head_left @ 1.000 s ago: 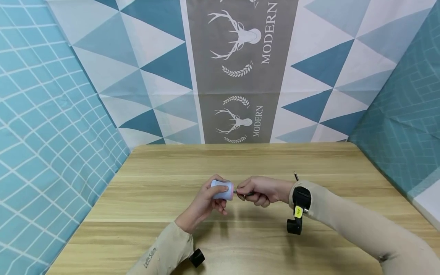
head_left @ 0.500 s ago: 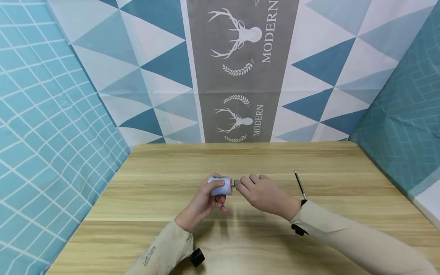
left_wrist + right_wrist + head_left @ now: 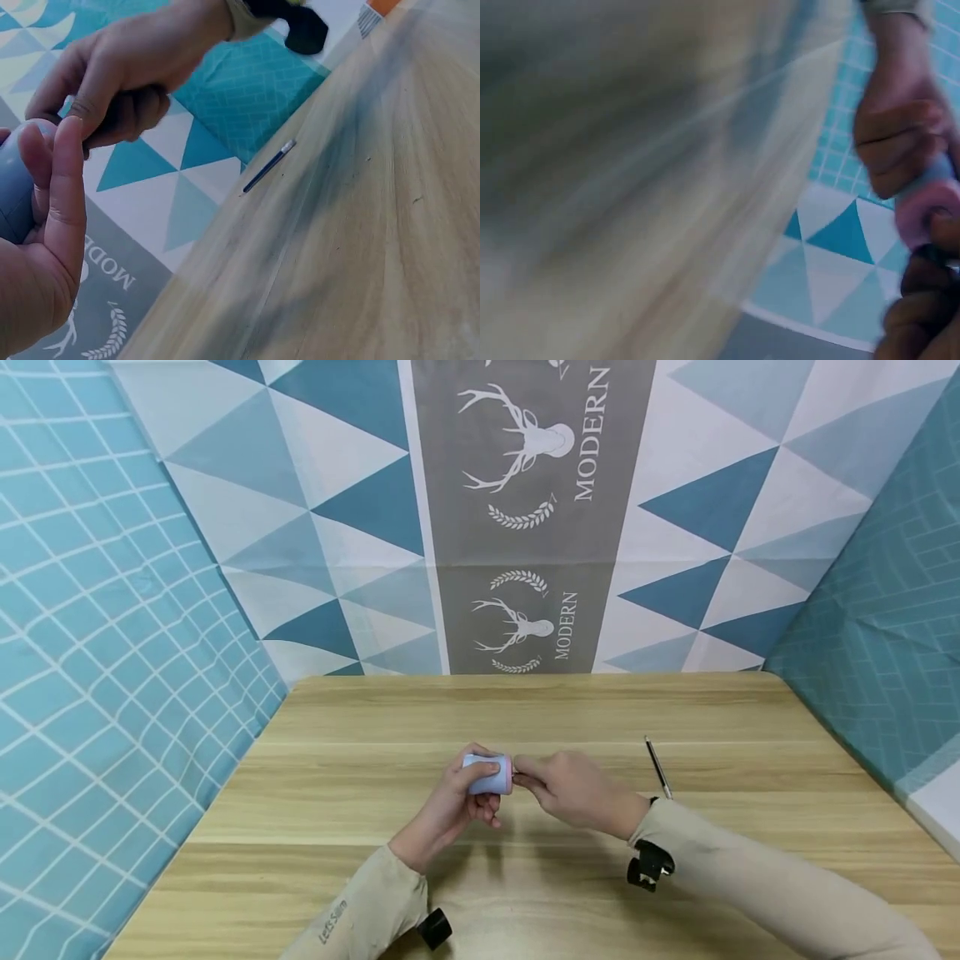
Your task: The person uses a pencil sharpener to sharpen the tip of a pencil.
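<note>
In the head view, my left hand [image 3: 444, 806] grips a light blue cylinder [image 3: 491, 786] with a pink end, its thumb along the side. The pink end faces right. My right hand [image 3: 579, 789] pinches a thin dark rod [image 3: 931, 253] at that end; the fingers hide most of it. Whether the rod goes into the cylinder cannot be told exactly. The left wrist view shows the cylinder [image 3: 11, 187] cut off at the edge, and the right hand [image 3: 142, 60] with curled fingers beside it. A dark pencil [image 3: 657, 766] with a silvery end lies on the table.
The wooden table [image 3: 337, 810] lies under both hands. Patterned cloth walls [image 3: 360, 527] stand behind and at the sides. A white block [image 3: 937, 802] is at the right edge. Each wrist carries a black camera [image 3: 433, 928]. Much of the right wrist view is blurred.
My right hand has turned about the rod, from curled fingers showing to the back of the hand on top. The left hand keeps its grip on the cylinder, almost in place.
</note>
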Available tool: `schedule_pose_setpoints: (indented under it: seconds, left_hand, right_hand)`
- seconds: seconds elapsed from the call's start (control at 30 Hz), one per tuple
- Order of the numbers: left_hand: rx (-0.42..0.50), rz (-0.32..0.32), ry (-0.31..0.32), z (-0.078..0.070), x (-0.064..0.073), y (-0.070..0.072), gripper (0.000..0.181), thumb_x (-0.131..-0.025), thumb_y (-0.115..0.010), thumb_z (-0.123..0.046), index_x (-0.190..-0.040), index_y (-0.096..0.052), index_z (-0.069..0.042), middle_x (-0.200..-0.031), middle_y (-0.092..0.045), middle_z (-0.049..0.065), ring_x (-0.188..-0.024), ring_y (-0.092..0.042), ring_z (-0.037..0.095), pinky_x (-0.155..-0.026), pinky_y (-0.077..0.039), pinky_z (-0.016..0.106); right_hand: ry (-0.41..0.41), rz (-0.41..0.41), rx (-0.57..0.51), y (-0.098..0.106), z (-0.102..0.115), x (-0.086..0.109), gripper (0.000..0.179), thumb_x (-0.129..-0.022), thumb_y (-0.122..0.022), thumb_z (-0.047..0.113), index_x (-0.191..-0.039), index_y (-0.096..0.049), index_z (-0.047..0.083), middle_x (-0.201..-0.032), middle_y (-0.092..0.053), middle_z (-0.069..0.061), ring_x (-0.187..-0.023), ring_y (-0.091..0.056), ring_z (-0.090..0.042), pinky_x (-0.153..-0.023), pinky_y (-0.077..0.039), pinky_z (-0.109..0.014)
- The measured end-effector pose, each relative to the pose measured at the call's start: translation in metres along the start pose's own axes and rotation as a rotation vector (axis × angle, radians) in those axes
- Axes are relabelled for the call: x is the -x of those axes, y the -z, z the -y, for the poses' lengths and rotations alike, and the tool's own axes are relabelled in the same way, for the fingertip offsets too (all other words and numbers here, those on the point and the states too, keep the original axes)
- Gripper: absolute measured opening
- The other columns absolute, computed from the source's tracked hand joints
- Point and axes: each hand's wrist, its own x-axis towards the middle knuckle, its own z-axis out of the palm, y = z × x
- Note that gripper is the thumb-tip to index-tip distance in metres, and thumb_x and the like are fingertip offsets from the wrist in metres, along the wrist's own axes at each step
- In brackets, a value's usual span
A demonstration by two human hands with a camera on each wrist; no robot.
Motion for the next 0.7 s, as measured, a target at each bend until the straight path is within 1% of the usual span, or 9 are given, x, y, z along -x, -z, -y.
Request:
schedule_pose_setpoints:
  seconds: [0.07, 0.13, 0.23, 0.3, 0.4, 0.47, 0.53, 0.6, 0.7]
  left_hand:
    - [-0.017, -0.005, 0.003, 0.002, 0.001, 0.001, 0.01, -0.095, -0.053, -0.017, -0.102, -0.049, -0.011, -0.058, -0.062, 0.001, -0.043, -0.057, 0.007, -0.047, -0.058, 0.03]
    - [-0.026, -0.001, 0.002, 0.002, 0.001, 0.001, 0.011, -0.094, -0.053, -0.017, -0.102, -0.049, -0.012, -0.058, -0.061, 0.001, -0.043, -0.057, 0.008, -0.047, -0.058, 0.03]
    - [-0.044, 0.022, -0.008, 0.003, 0.002, 0.002, 0.014, -0.093, -0.055, -0.017, -0.105, -0.051, -0.012, -0.059, -0.062, 0.002, -0.044, -0.058, 0.008, -0.047, -0.058, 0.031]
    - [-0.061, 0.046, -0.017, 0.004, 0.002, 0.002, 0.016, -0.092, -0.057, -0.017, -0.107, -0.053, -0.012, -0.061, -0.062, 0.003, -0.045, -0.058, 0.009, -0.047, -0.058, 0.032]
    - [-0.085, 0.074, -0.027, 0.006, 0.002, 0.004, 0.017, -0.092, -0.057, -0.016, -0.109, -0.054, -0.013, -0.064, -0.062, 0.005, -0.046, -0.059, 0.009, -0.047, -0.058, 0.032]
    - [-0.092, 0.069, -0.02, 0.006, 0.002, 0.004, 0.017, -0.092, -0.058, -0.016, -0.109, -0.055, -0.014, -0.064, -0.062, 0.005, -0.046, -0.058, 0.009, -0.047, -0.058, 0.032]
    - [-0.089, 0.056, -0.012, 0.005, 0.002, 0.004, 0.017, -0.093, -0.057, -0.017, -0.109, -0.054, -0.014, -0.062, -0.061, 0.004, -0.045, -0.057, 0.009, -0.046, -0.058, 0.031]
    - [-0.076, 0.041, -0.004, 0.003, 0.002, 0.003, 0.016, -0.093, -0.056, -0.018, -0.108, -0.052, -0.015, -0.061, -0.061, 0.002, -0.045, -0.056, 0.008, -0.046, -0.057, 0.03]
    - [-0.049, 0.031, -0.007, 0.0, 0.002, 0.002, 0.016, -0.094, -0.054, -0.02, -0.108, -0.051, -0.014, -0.061, -0.062, 0.001, -0.044, -0.055, 0.007, -0.046, -0.056, 0.028]
  right_hand:
    - [-0.194, 0.123, -0.314, 0.006, 0.002, -0.004, 0.013, -0.101, -0.056, 0.014, -0.088, -0.057, 0.012, -0.058, -0.035, 0.01, -0.047, -0.028, -0.001, -0.044, -0.025, -0.017]
    - [-0.395, 0.25, -0.61, 0.013, 0.001, -0.009, 0.018, -0.102, -0.055, 0.015, -0.085, -0.055, 0.008, -0.057, -0.031, 0.007, -0.045, -0.025, -0.006, -0.042, -0.021, -0.02]
    - [-0.642, 0.43, -0.987, 0.021, -0.006, -0.014, 0.021, -0.103, -0.052, 0.019, -0.088, -0.053, 0.004, -0.056, -0.026, 0.004, -0.044, -0.017, -0.009, -0.04, -0.014, -0.023]
    - [-0.741, 0.532, -1.14, 0.024, -0.013, -0.013, 0.023, -0.104, -0.049, 0.02, -0.088, -0.049, 0.003, -0.056, -0.023, 0.004, -0.043, -0.012, -0.009, -0.04, -0.009, -0.024]
    - [-0.767, 0.605, -1.236, 0.023, -0.017, -0.011, 0.022, -0.105, -0.046, 0.02, -0.089, -0.047, 0.005, -0.056, -0.023, 0.004, -0.043, -0.012, -0.008, -0.04, -0.009, -0.023]
    - [-0.723, 0.566, -1.183, 0.023, -0.015, -0.008, 0.021, -0.105, -0.047, 0.02, -0.091, -0.05, 0.004, -0.056, -0.026, 0.003, -0.044, -0.013, -0.008, -0.04, -0.011, -0.023]
    - [-0.602, 0.462, -1.007, 0.023, -0.009, -0.005, 0.019, -0.104, -0.05, 0.019, -0.094, -0.056, 0.005, -0.057, -0.032, 0.004, -0.045, -0.02, -0.008, -0.041, -0.017, -0.022]
    - [-0.419, 0.323, -0.705, 0.023, -0.002, -0.001, 0.015, -0.103, -0.055, 0.018, -0.097, -0.061, 0.006, -0.061, -0.042, 0.006, -0.048, -0.03, -0.006, -0.042, -0.026, -0.022]
    - [-0.077, 0.106, -0.076, 0.02, 0.004, 0.007, 0.014, -0.103, -0.055, 0.018, -0.099, -0.064, 0.007, -0.071, -0.053, 0.006, -0.055, -0.045, -0.005, -0.047, -0.04, -0.019]
